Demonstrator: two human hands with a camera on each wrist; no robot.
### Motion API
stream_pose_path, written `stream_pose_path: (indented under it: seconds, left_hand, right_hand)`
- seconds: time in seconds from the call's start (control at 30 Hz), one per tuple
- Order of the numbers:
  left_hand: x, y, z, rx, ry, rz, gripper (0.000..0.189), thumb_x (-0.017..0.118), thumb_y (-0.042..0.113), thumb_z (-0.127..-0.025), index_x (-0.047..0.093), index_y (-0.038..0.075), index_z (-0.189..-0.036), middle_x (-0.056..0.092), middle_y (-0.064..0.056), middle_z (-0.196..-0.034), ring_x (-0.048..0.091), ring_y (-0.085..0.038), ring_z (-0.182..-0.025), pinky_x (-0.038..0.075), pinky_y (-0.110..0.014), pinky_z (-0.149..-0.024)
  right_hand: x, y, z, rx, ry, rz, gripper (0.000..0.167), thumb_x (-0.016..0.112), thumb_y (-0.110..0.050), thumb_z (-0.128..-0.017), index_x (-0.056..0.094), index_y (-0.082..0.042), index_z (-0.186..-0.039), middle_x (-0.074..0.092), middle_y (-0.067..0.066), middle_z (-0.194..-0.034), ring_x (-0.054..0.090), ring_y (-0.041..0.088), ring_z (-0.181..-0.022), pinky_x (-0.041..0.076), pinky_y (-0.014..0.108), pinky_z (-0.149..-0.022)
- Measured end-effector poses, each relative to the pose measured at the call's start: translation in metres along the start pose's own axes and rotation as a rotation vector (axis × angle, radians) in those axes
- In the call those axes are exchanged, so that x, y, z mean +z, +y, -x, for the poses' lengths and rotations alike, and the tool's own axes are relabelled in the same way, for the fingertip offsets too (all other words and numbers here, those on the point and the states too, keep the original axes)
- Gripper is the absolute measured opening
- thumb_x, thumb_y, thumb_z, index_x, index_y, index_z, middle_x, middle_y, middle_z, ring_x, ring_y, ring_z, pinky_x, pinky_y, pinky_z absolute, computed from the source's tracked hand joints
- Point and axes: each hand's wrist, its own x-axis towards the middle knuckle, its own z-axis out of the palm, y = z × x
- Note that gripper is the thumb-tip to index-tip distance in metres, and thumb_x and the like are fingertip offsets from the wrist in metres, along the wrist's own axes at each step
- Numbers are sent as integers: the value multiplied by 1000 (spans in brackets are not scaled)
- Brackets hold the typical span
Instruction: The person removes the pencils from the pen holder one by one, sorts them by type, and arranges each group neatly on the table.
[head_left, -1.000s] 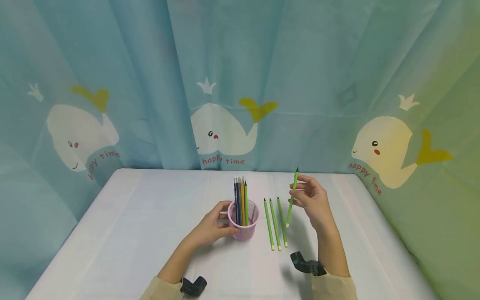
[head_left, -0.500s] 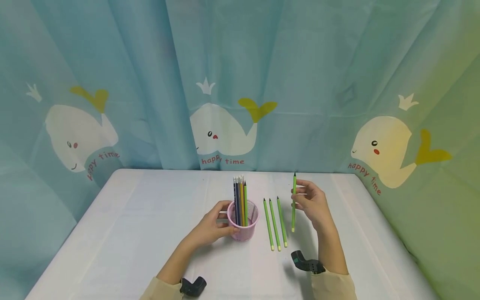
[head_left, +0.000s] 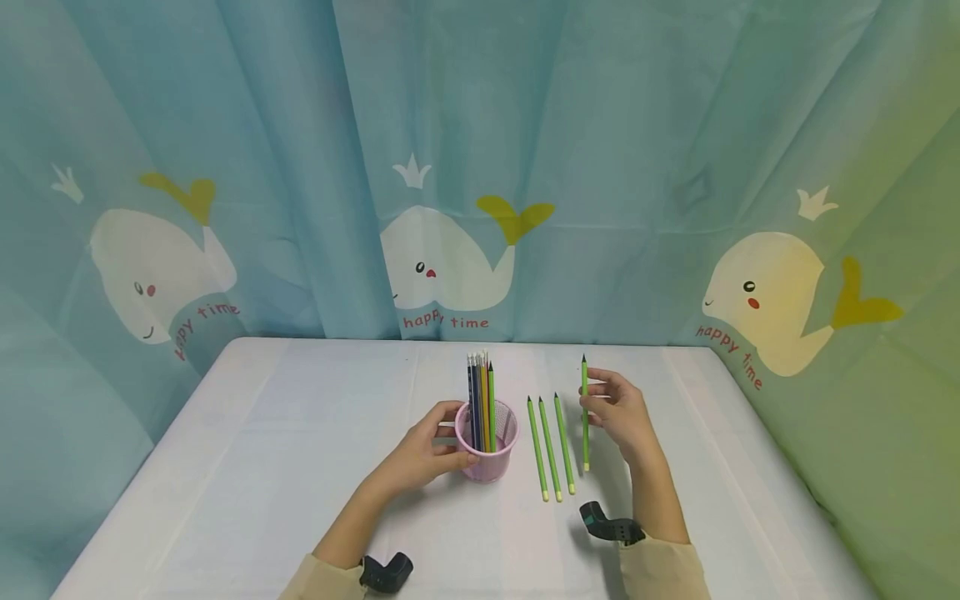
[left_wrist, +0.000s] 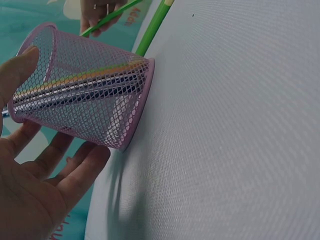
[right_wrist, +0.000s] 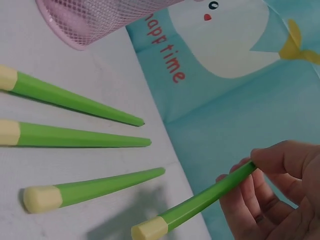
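The right hand (head_left: 618,412) pinches a green pencil (head_left: 586,442) between thumb and fingertips; the grip is narrow and bears on the upper part of the shaft. The pencil stands near upright in the head view, dark point above the fingers, pale yellow end below them. Whether that end touches the white tabletop (head_left: 300,467) cannot be told.

The left hand (head_left: 420,454) holds a pink mesh pencil cup (head_left: 487,472), thumb on the near side at the rim, fingers curved round the far side. Inside, to the right of the left fingertips, stand dark pencils (head_left: 475,408), a yellow pencil (head_left: 485,417) and one green pencil with its point up (the dark ones show pale ends instead).

Three loose green pencils (head_left: 550,450) lie apart between the two hands' fingers, the nearest just beside the held one.

Risks noted, as a judgement: with the pinch so high, the held pencil could swivel if its lower end is knocked. A low sweep toward the left fingers could disturb the loose pencils. The cup, apparently light, could tip if the left thumb presses the rim unevenly.
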Motion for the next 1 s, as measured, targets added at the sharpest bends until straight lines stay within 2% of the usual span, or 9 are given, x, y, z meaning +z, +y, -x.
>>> stream_pose_path:
  seconds: [0.3,0.6,1.0]
  left_hand:
    - [1,2,0,-1,-3,-4,72,80,12,-85,40,11,-145,48,-17,-143,55,-38,-126,55,-40,-99]
    - [-1,2,0,9,-7,-14,71,78,11,-86,39,10,-145,48,-18,-142,55,-37,-125,54,-38,-99]
    - [1,0,0,8,-5,-2,73,79,12,-85,39,11,-146,47,-18,-145,54,-39,-127,55,-36,-98]
  right_hand:
    - [3,10,-3,21,2,31,47,64,-1,-92,54,-6,-137,61,16,-110,62,16,-90,59,25,-68]
    - [6,15,-6,52,1,60,47,65,-2,-91,54,-6,-137,60,18,-112,61,22,-92,61,29,-70]
    - [12,23,-10,130,-3,109,50,69,-2,-88,55,-7,-136,62,16,-111,60,21,-89,57,27,-66]
